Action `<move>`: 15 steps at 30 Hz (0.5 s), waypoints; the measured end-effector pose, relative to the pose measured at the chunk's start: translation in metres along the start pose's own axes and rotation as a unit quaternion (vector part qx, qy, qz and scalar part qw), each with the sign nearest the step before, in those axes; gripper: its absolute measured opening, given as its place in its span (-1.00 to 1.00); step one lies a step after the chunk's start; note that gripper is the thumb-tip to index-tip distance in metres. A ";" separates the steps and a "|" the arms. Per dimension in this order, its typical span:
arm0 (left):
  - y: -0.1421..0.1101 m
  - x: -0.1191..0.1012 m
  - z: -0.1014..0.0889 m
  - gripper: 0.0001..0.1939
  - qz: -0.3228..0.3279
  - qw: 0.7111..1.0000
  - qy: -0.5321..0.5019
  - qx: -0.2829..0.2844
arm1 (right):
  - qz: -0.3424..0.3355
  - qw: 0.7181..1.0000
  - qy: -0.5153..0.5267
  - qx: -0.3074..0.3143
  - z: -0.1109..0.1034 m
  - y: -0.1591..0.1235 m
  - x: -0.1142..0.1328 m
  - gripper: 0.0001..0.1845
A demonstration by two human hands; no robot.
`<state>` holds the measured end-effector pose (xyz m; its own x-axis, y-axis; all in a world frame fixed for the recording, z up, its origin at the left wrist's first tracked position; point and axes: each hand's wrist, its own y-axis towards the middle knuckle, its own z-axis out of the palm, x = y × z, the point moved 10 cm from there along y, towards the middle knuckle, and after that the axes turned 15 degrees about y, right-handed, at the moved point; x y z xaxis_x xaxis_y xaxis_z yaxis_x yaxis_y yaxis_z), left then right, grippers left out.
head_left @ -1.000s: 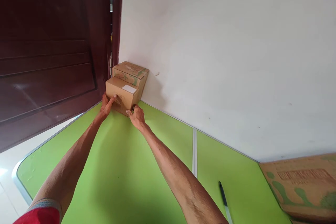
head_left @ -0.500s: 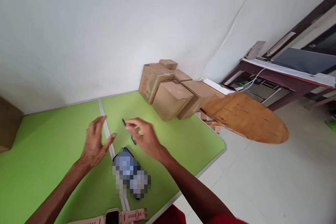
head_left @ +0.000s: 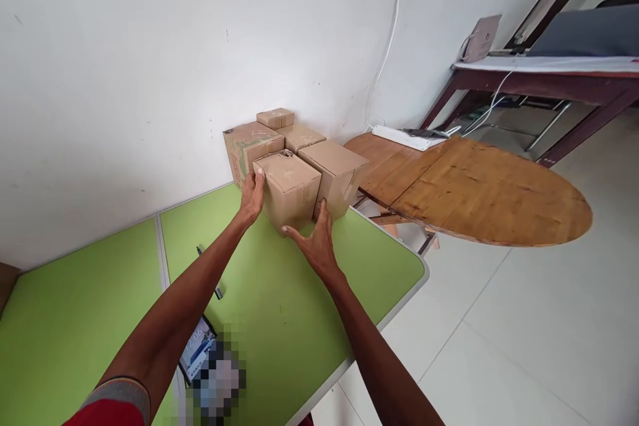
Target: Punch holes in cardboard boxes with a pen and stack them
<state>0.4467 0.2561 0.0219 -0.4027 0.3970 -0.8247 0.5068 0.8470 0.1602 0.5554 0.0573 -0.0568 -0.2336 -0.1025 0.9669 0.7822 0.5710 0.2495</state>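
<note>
The front cardboard box [head_left: 292,190] stands at the near side of a cluster on the green table. My left hand [head_left: 252,196] is on its left side, thumb up by the top edge and the other fingers partly hidden. Lower down, my right hand [head_left: 319,243] grips around the box's right front corner, with the thumb at the front and fingertips at the gap beside the right-hand box [head_left: 339,173]. Behind my left hand is a printed cardboard box [head_left: 249,140]. A black marker [head_left: 218,293] lies partly hidden under my left forearm.
A phone [head_left: 197,346], partly blurred out, lies on the green table [head_left: 279,319]. Two more boxes, a small box [head_left: 274,118] and a flat-topped box [head_left: 303,138], sit by the wall. An oval wooden table [head_left: 499,193] stands to the right with a white power strip [head_left: 407,138].
Both hands have moved forward and right from near the marker and phone to the front cardboard box. The right hand has let go of the marker, which lies on the table. The view has shifted right.
</note>
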 end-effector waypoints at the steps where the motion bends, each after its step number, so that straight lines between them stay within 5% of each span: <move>1: 0.003 0.000 0.003 -0.26 -0.005 1.000 0.003 -0.002 | -0.010 1.000 -0.012 -0.009 0.007 0.006 -0.002 0.65; 5: 0.000 -0.002 0.004 -0.21 -0.010 1.000 0.021 0.000 | -0.018 0.997 -0.046 -0.066 0.017 0.022 -0.005 0.70; 8: -0.027 -0.004 -0.012 -0.15 0.012 0.999 0.040 0.018 | -0.023 0.996 -0.036 -0.079 0.007 0.018 0.003 0.61; 12: -0.087 -0.005 -0.052 -0.15 0.064 0.995 0.041 0.068 | 0.018 0.997 0.078 0.018 -0.003 -0.012 0.018 0.41; 15: -0.133 -0.012 -0.099 -0.24 0.127 0.991 0.017 0.046 | 0.053 0.973 0.187 0.124 0.012 -0.045 0.044 0.19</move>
<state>0.3091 0.1735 0.0645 -0.2776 0.6065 -0.7450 0.6623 0.6826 0.3090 0.5027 0.0369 -0.0258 0.1032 -0.2945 0.9501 0.6156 0.7691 0.1716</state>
